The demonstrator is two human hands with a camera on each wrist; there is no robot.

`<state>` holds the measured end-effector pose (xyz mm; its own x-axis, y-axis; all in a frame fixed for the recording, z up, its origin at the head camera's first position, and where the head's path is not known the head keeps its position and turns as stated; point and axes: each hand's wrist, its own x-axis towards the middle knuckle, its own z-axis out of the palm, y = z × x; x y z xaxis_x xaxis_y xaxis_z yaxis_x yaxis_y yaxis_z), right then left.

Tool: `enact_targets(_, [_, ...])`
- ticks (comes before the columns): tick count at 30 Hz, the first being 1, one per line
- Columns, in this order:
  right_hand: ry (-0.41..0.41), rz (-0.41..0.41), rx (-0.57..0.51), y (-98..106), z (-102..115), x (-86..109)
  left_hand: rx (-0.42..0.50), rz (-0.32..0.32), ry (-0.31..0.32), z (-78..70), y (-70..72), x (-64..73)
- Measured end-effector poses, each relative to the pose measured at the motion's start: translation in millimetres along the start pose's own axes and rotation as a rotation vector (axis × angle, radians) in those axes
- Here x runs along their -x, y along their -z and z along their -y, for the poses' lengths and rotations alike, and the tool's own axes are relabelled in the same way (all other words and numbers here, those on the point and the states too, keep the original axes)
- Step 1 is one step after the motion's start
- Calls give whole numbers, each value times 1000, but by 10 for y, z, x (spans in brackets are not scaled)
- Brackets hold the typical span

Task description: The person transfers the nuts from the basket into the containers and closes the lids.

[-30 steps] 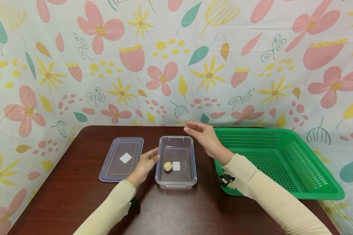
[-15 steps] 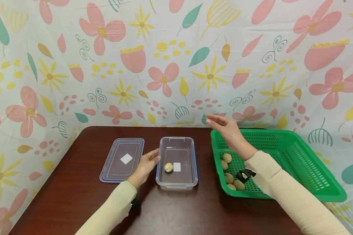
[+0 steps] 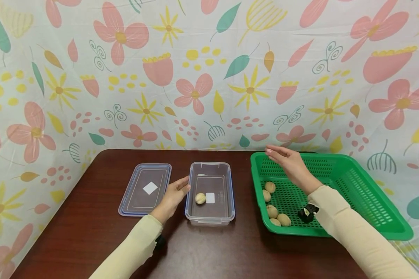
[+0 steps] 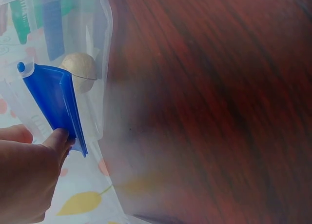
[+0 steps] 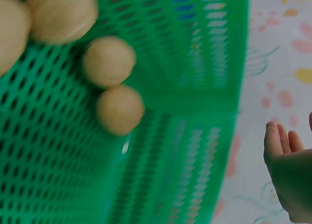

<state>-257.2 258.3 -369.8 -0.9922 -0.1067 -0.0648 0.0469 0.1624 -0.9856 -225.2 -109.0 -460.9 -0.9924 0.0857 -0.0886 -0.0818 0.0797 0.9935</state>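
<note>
A clear plastic food container (image 3: 211,221) with a blue trim stands in the middle, one walnut (image 3: 200,198) on its floor beside a white label. My left hand (image 3: 172,199) touches the container's left side with extended fingers. In the left wrist view its thumb rests at the edge of the blue side latch (image 4: 56,94). My right hand (image 3: 293,167) is over the back of the green basket (image 3: 366,217), fingers extended and holding nothing. Several walnuts (image 3: 272,211) lie along the basket's left side; in the right wrist view, walnuts (image 5: 109,61) rest on the perforated bottom.
A clear lid (image 3: 143,193) with a blue seal and a white label lies on the dark wooden table (image 3: 202,255), left of the container. A flower-print cloth (image 3: 195,77) hangs behind the table and at its sides.
My right hand has moved right, from beside the container to over the basket, uncovering the walnuts there. My left hand and the walnut in the container have stayed put.
</note>
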Motion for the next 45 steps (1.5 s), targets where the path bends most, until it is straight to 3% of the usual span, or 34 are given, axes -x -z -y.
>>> enact_targets(7, [-86, 85, -48, 256, -217, -55, 0, -7, 12, 4, 5, 0])
enact_targets(17, [-139, 238, 114, 487, -525, -145, 4, 3, 9, 17, -1, -2])
enact_targets(26, [-208, 328, 183, 510, -734, -162, 7, 9, 4, 26, 5, -15])
enact_targets(39, [-249, 437, 320, 512, -789, -128, -2, 2, 18, 35, 15, -9])
enact_targets(45, [-241, 444, 360, 520, -795, -98, 3, 4, 23, 30, 13, -13])
